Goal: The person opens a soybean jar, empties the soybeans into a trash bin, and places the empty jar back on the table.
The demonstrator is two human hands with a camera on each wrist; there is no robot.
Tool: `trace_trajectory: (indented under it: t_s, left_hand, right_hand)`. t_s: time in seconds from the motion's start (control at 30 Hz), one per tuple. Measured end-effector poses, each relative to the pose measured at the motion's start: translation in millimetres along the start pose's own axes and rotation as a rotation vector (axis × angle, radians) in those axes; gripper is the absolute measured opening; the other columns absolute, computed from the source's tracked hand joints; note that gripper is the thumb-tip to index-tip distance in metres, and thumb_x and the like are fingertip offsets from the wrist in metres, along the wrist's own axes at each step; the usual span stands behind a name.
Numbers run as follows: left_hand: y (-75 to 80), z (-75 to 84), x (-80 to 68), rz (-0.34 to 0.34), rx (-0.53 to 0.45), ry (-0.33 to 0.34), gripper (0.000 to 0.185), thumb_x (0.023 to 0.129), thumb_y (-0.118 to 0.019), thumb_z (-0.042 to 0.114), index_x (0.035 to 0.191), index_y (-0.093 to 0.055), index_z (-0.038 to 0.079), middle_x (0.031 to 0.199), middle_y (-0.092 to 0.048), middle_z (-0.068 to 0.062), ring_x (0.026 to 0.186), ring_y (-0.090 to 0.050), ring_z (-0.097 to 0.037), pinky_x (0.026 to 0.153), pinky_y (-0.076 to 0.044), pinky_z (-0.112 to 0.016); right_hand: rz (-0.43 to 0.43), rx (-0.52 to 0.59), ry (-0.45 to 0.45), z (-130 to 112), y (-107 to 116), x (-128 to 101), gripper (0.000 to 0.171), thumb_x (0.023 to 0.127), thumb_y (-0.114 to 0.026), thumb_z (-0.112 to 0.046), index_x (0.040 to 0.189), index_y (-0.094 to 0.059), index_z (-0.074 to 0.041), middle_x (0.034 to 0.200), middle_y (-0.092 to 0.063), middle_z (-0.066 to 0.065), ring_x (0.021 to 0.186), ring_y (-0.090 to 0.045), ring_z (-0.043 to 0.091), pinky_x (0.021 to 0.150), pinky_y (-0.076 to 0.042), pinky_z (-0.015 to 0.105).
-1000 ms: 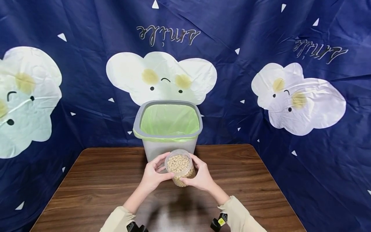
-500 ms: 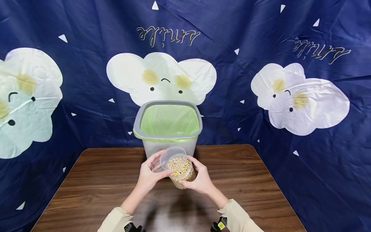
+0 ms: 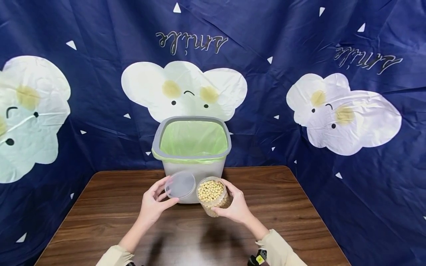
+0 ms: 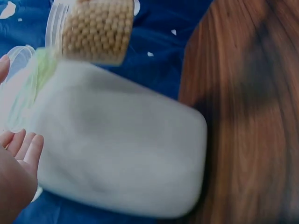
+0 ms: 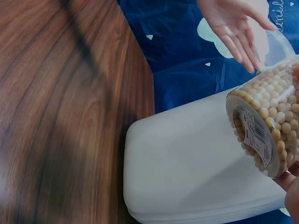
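Stood at the tabletop's far edge: lined bin; before it, open bean jar gripped by right hand, clear lid pinched aside by left hand; apparently uncapped, needing a tilt over the rim next.

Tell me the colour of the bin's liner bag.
Light green liner bag, folded over the grey rim; clearest in the head view.

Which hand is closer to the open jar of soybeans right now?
Right. The right hand grips the jar of soybeans around its side. The left hand is off to the jar's left, holding the clear lid apart from it, in front of the bin.
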State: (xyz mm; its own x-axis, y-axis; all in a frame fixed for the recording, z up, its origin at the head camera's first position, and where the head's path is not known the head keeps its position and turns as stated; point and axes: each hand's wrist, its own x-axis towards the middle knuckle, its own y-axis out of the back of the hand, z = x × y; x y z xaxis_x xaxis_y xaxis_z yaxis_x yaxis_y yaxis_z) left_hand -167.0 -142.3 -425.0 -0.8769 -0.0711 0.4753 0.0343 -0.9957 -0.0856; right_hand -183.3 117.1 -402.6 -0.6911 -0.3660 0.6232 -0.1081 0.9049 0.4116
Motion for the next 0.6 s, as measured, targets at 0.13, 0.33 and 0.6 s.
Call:
trace_trajectory:
  t_s: [0.13,0.33,0.6]
  left_hand:
    - [15.5,-5.1,-7.0,0.028,0.017,0.006,0.063,0.062,-0.068,-0.021,0.121,-0.044,-0.017,0.111,-0.062,0.005,0.105,-0.056,-0.004,0.083,-0.047,-0.02]
    - [35.1,-12.5,-20.7,0.071,0.076,0.072,0.061,0.065,-0.069,-0.018,0.121,-0.044,-0.017,0.109,-0.062,0.008,0.101,-0.057,-0.001,0.081,-0.047,-0.017]
    - [61.2,-30.4,-39.8,0.116,0.185,0.237,0.062,0.069,-0.071,-0.01,0.124,-0.044,-0.012,0.106,-0.058,0.016,0.094,-0.057,0.005,0.076,-0.048,-0.014]
  right_hand:
    - [-0.005,0.001,-0.018,3,4,-2,0.076,0.056,-0.08,-0.003,0.123,-0.047,0.01,0.115,-0.057,0.024,0.1,-0.057,0.035,0.082,-0.049,0.034]
    - [0.001,-0.019,-0.022,6,9,-5,0.075,0.056,-0.08,-0.003,0.122,-0.047,0.011,0.113,-0.058,0.024,0.098,-0.058,0.035,0.079,-0.05,0.034]
    - [0.01,-0.038,-0.022,11,11,-11,0.075,0.055,-0.079,-0.004,0.121,-0.048,0.01,0.111,-0.059,0.024,0.095,-0.058,0.035,0.079,-0.05,0.034]
